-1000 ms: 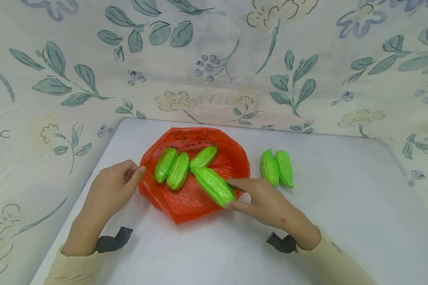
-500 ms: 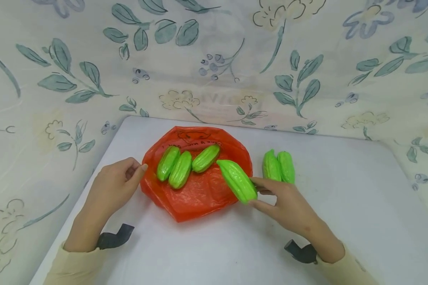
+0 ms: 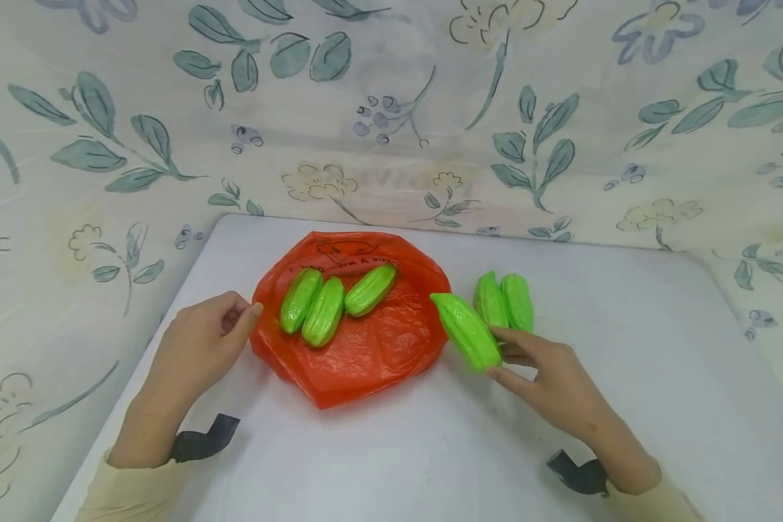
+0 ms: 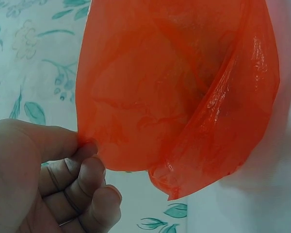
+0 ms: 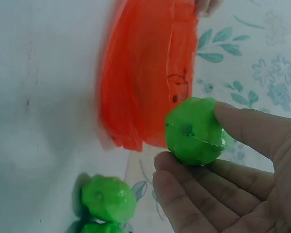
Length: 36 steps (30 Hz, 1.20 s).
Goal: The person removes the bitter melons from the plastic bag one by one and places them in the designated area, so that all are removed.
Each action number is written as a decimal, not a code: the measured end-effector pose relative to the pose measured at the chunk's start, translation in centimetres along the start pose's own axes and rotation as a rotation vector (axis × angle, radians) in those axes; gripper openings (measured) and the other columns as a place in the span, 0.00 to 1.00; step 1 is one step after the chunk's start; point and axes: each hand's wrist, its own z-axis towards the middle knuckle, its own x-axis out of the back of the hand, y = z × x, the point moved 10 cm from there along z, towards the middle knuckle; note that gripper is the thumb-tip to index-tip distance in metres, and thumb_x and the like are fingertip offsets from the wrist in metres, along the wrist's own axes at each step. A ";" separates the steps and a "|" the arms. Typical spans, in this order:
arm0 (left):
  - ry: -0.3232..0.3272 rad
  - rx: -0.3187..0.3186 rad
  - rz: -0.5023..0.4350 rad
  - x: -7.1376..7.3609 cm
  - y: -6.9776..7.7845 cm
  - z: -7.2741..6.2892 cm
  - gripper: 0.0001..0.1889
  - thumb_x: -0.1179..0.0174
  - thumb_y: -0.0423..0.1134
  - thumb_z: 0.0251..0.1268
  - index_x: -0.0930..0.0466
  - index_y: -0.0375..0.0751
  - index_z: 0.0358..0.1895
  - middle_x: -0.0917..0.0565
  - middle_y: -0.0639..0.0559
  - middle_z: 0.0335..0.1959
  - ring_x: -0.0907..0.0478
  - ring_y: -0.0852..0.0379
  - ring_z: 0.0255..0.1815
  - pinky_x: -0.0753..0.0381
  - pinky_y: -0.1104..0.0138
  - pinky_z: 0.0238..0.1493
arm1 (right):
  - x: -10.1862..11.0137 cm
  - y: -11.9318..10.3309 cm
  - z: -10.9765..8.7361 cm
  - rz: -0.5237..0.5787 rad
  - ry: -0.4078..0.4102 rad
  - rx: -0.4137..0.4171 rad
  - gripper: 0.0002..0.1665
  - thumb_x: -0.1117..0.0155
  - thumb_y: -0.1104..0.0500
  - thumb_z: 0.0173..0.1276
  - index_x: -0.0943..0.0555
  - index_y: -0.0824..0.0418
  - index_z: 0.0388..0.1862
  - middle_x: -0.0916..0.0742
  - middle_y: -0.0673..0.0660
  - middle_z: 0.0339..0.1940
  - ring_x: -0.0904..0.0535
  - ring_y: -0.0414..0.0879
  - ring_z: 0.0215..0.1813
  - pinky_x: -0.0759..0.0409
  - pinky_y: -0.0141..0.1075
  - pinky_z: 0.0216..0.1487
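Observation:
My left hand [image 3: 201,348] pinches the left rim of a red plastic bag [image 3: 391,355], thumb and index finger at its edge in the left wrist view. The bag lies with its mouth spread wide. Three ridged green gourds [image 3: 324,312] rest inside it, two side by side and one slanted to their right. A fourth ridged green gourd [image 3: 467,331] is held by my right hand [image 3: 557,377] between thumb and fingertips, just past the bag's right rim. In the right wrist view its blunt end [image 5: 186,128] faces the camera.
Two more green gourds [image 3: 518,301] lie side by side on the white table [image 3: 626,348], right of the bag and partly behind the held gourd and hand. Floral cloth [image 3: 391,174] hangs along the table's back and sides.
My right hand has carried the gourd rightward, from over the bag to beyond its right rim beside the two loose gourds. The left hand keeps its grip on the bag.

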 end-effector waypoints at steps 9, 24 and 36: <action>0.022 -0.010 -0.005 0.1 -0.2 -0.1 0.12 0.41 0.45 0.78 0.18 0.40 0.40 0.23 0.53 0.22 0.28 0.51 0.27 0.26 0.66 0.25 | 2.4 1.0 -0.9 -0.032 0.099 -0.006 0.34 0.22 0.65 0.65 0.23 0.65 0.69 0.11 0.60 0.55 0.12 0.55 0.54 0.15 0.46 0.52; 0.011 -0.006 -0.008 -0.1 -0.2 -0.1 0.13 0.41 0.46 0.78 0.19 0.40 0.41 0.23 0.53 0.23 0.28 0.51 0.28 0.26 0.65 0.25 | 6.0 4.0 -1.4 -0.064 0.228 -0.117 0.31 0.30 0.54 0.75 0.25 0.65 0.71 0.16 0.66 0.63 0.13 0.62 0.56 0.13 0.40 0.49; 0.012 -0.004 -0.004 0.0 -0.2 0.0 0.12 0.41 0.46 0.78 0.19 0.40 0.40 0.24 0.53 0.22 0.28 0.51 0.27 0.26 0.65 0.24 | 7.2 6.7 -1.7 -0.078 0.268 -0.225 0.34 0.34 0.49 0.78 0.27 0.68 0.73 0.15 0.71 0.61 0.15 0.68 0.56 0.15 0.57 0.49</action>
